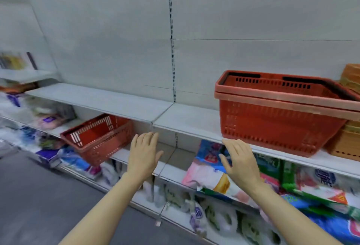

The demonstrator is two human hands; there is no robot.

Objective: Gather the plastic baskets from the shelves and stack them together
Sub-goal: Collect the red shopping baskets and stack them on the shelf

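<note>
Two red plastic baskets nested in a stack (276, 120) stand on the upper shelf (116, 102) at the right. A single red basket (97, 137) sits tilted on the lower shelf at the left, its open top facing outward. My left hand (143, 155) hovers flat-fingered in front of the shelf edge, just right of the single basket and holding nothing. My right hand (240, 161) is raised with straight fingers below the left corner of the stack, also holding nothing. Neither hand touches a basket.
Orange-tan crates (348, 143) stand right of the stack on the upper shelf. Packaged goods (214, 168) fill the lower shelves. A grey aisle floor (39, 202) lies at the lower left. A slotted upright (172, 50) divides the white back panels.
</note>
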